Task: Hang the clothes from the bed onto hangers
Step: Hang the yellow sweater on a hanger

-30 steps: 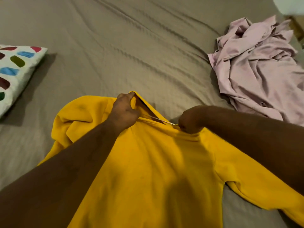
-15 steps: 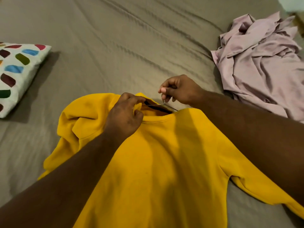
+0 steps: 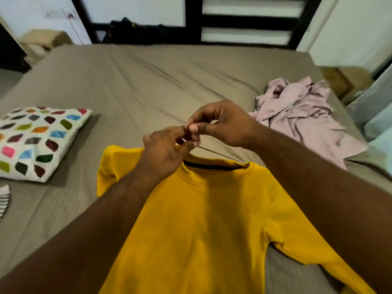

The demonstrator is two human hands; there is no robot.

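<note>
Together, left hand, right hand, each grip pinching hanger inside yellow sweater

The sweatshirt before me is mustard yellow, a dark band inside its collar. The bed is taupe, the crumpled garment pale pink, the pillow white with many-coloured patches.

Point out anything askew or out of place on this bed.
The pink garment lies crumpled in a heap by the right edge of the bed. On the yellow sweatshirt, the sleeve nearer the pillow is bunched up, and the wire hanger juts slantwise from the collar.
</note>
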